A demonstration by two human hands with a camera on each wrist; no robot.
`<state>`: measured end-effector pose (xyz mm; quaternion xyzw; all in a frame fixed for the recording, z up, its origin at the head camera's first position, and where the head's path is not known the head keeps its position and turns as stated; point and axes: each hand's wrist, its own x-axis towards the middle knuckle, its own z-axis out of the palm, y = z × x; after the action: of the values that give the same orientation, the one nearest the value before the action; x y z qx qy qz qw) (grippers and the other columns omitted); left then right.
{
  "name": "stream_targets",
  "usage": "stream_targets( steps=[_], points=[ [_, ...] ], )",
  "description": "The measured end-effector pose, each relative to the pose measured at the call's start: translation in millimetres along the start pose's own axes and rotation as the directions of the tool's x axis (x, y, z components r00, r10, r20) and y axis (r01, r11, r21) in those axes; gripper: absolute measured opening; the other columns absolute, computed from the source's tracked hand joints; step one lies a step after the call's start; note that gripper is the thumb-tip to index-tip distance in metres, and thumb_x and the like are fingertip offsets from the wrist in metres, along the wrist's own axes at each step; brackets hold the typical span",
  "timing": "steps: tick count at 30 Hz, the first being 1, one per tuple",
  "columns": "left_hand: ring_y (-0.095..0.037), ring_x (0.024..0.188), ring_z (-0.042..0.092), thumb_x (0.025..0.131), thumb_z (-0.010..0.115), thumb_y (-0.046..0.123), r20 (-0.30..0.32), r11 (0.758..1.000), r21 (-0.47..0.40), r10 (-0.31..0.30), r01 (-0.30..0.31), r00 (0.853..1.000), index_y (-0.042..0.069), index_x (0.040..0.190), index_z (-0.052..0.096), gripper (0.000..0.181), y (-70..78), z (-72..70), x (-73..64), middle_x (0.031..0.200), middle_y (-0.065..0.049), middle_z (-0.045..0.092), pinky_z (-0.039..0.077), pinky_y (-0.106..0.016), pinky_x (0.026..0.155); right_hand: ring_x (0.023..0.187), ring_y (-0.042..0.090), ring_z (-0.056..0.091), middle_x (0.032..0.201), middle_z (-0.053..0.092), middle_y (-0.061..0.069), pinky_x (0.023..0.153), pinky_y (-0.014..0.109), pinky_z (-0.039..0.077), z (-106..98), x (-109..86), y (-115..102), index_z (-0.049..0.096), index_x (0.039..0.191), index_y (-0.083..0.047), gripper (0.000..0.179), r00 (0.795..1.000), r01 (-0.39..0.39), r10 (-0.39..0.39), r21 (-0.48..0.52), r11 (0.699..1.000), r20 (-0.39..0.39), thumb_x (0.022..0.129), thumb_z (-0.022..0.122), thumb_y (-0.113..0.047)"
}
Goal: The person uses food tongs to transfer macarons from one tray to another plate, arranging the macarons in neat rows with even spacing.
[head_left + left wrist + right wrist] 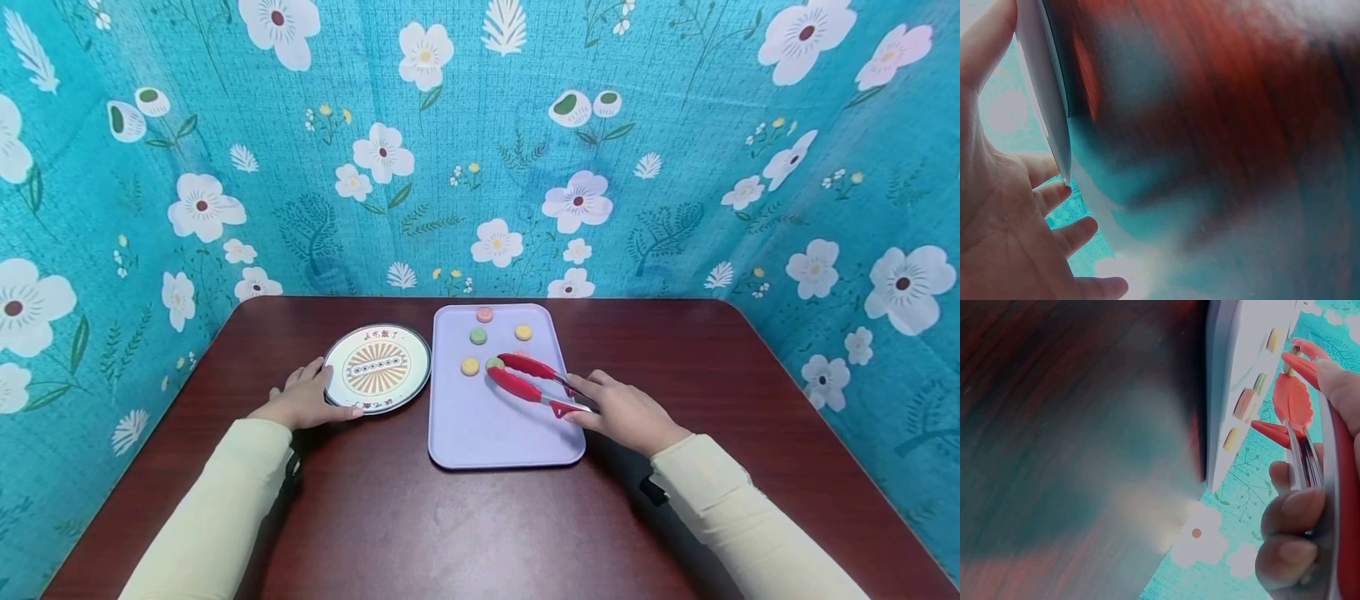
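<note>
My right hand (628, 413) holds a pair of red-tipped metal tongs (528, 367) over the lilac tray (480, 437). The tong tips are around a green macaron (494, 363); I cannot tell whether it is lifted. In the right wrist view, fingers and thumb wrap the tongs' handles (1344, 506). My left hand (303, 397) touches the rim of a white patterned plate (414, 357) on its near left side. Its thumb lies on the near rim, and its fingers extend loosely along the left side. The left wrist view shows the plate (1044, 94) edge-on beside the palm.
On the tray lie a pink macaron (484, 315), another green macaron (478, 336) and two yellow macarons (469, 367). A pinkish macaron is partly hidden behind the tongs. The dark wooden table (495, 533) meets a floral blue cloth (465, 167) at the back and sides.
</note>
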<state>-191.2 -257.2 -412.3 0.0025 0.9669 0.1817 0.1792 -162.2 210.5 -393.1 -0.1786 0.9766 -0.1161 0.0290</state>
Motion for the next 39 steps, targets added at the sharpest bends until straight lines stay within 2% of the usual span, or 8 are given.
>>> stream_targets(
  steps=[27,39],
  points=[
    [-0.051,0.137,0.009,0.070,0.069,0.069,-0.009,1.000,-0.011,-0.006,0.006,1.000,-0.003,0.151,0.018,0.120,-2.2,1.7,6.0,0.155,-0.029,0.009,0.011,-0.076,0.103,0.066,0.013,0.048,0.095,0.055,0.005,0.048,0.023,0.044,2.1,12.8,-14.2,0.052,0.141,-0.014,0.073,1.000,-0.016,0.015,0.053,0.998,0.007,0.080,0.075,-0.047],
    [-0.052,0.137,0.010,0.070,0.070,0.068,-0.006,1.000,-0.025,-0.014,0.013,1.000,-0.003,0.151,0.018,0.120,-2.3,2.6,2.6,0.154,-0.029,0.009,0.010,-0.075,0.104,0.065,0.013,0.047,0.095,0.056,0.006,0.048,0.023,0.043,4.8,17.2,-21.9,0.051,0.142,-0.015,0.073,1.000,0.010,-0.010,0.057,0.998,0.004,0.080,0.075,-0.047]
  ],
)
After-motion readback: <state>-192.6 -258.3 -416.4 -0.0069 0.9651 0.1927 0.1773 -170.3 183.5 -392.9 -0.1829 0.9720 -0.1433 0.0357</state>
